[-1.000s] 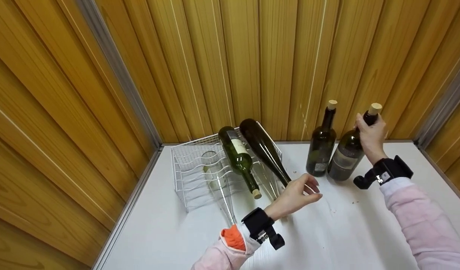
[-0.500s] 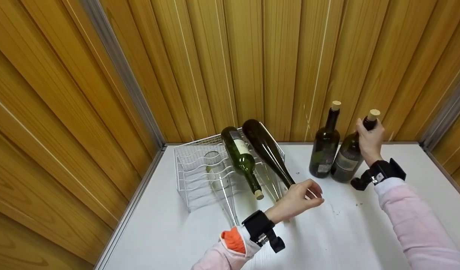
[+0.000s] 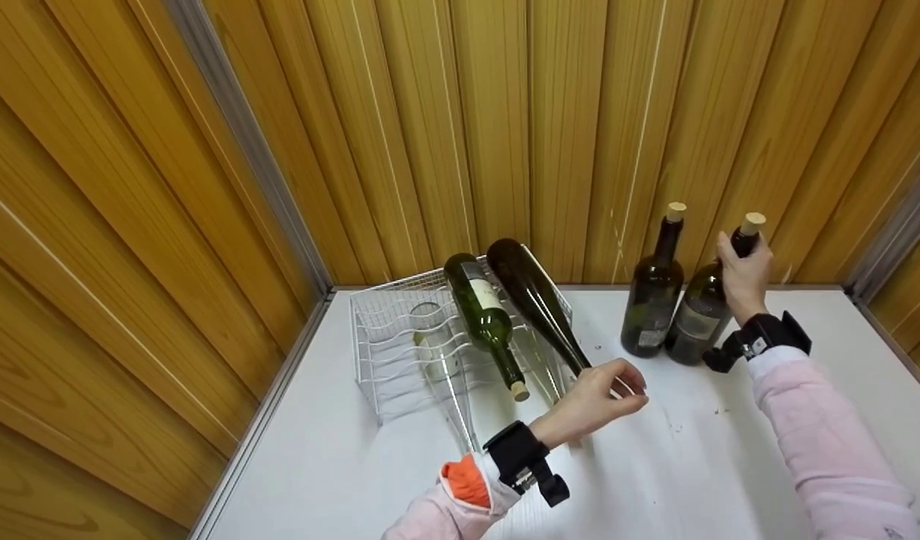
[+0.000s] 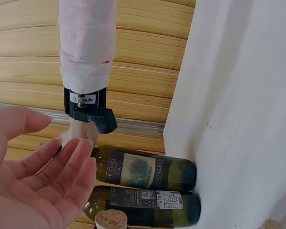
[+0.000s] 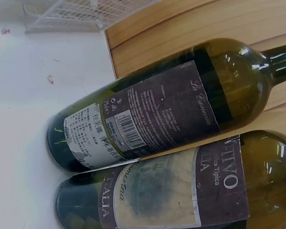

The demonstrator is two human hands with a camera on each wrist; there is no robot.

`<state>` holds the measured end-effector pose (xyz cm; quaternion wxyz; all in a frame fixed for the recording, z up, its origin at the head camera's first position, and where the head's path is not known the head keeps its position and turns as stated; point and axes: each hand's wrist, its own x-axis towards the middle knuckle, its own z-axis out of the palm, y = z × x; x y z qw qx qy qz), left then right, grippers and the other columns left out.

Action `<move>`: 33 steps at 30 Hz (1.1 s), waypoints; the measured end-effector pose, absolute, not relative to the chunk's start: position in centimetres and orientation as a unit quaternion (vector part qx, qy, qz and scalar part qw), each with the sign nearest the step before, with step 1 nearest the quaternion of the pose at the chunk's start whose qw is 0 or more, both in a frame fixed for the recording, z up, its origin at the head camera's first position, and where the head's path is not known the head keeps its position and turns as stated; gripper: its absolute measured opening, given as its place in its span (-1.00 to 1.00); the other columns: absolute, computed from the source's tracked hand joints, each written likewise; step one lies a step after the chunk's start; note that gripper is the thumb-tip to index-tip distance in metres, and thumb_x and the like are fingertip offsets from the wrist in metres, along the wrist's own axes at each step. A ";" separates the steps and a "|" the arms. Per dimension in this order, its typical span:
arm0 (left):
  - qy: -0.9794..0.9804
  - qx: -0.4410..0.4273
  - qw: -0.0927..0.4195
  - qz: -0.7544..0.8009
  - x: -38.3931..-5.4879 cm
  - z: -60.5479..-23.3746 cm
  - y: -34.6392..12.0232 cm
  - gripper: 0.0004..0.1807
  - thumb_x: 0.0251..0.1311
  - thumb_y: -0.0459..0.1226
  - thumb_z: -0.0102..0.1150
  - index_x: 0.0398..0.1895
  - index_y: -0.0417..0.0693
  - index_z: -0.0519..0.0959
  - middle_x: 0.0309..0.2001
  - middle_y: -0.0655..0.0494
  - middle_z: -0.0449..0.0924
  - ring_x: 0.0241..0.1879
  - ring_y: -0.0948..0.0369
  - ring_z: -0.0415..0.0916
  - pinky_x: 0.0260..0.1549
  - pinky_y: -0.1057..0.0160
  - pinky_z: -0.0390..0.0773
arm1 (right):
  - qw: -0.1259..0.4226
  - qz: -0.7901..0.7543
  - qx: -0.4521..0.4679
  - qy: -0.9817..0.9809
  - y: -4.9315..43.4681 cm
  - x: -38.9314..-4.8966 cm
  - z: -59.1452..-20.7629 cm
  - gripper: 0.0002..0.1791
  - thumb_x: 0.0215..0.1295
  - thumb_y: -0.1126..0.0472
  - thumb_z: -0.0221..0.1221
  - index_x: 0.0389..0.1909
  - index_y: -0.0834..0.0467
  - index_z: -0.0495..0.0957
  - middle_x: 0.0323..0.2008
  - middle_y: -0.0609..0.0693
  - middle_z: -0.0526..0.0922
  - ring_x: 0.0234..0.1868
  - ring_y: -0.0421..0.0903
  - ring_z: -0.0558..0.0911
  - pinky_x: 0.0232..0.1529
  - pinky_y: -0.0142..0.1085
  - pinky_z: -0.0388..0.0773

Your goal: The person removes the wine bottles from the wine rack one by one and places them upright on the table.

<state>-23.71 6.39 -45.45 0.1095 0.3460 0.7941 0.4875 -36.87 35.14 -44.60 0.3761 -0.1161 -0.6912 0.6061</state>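
Observation:
My right hand (image 3: 746, 276) grips the neck of a corked dark wine bottle (image 3: 697, 330) standing upright on the table. Close beside it stands a second corked wine bottle (image 3: 652, 315), its back label (image 5: 157, 112) plain in the right wrist view. Over the front of a white wire rack (image 3: 370, 360), my left hand (image 3: 591, 401) hovers with fingers loosely bent and nothing in them. It hides the end of a dark brown bottle (image 3: 534, 296) lying in the rack. A cork (image 4: 111, 218) shows below this hand in the left wrist view.
A green corked bottle (image 3: 489, 322) lies neck forward on the rack's upper level. Lower down lie clear glass bottles (image 3: 441, 367). Wood-patterned panels (image 3: 564, 135) close off the back and sides of the white table (image 3: 302, 472).
The view has shifted slightly. My right hand keeps its grip on the bottle, which stands a little more upright near its neighbour. My left hand stays almost still.

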 end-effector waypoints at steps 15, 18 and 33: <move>0.790 0.348 0.097 0.496 -23.9 -45.6 5.8 -0.85 0.29 -0.40 0.24 -0.11 -0.25 0.58 -0.17 0.01 0.69 -0.25 0.53 0.54 -0.22 0.56 0.53 | 0.354 0.545 -0.124 -0.750 34.8 -38.3 -44.5 -0.79 0.41 0.14 0.17 -0.17 0.21 0.45 -0.42 -0.30 0.39 -0.32 -0.36 0.38 -0.17 -0.44 0.31; 0.791 0.348 0.096 0.494 -23.8 -45.7 5.8 -0.85 0.29 -0.40 0.24 -0.11 -0.24 0.58 -0.16 0.01 0.70 -0.25 0.53 0.54 -0.22 0.56 0.53 | 0.350 0.537 -0.124 -0.757 34.9 -38.4 -44.5 -0.75 0.42 0.14 0.17 -0.13 0.27 0.45 -0.39 -0.28 0.39 -0.32 -0.37 0.37 -0.16 -0.44 0.31; 0.799 0.340 0.119 0.482 -23.8 -45.4 6.0 -0.84 0.30 -0.39 0.26 -0.10 -0.23 0.58 -0.16 0.08 0.69 -0.26 0.53 0.53 -0.23 0.57 0.54 | 0.285 0.538 -0.128 -0.783 35.7 -38.2 -43.8 -0.69 0.40 0.01 0.22 -0.06 0.13 0.44 -0.29 -0.28 0.46 -0.17 -0.27 0.45 -0.01 -0.41 0.31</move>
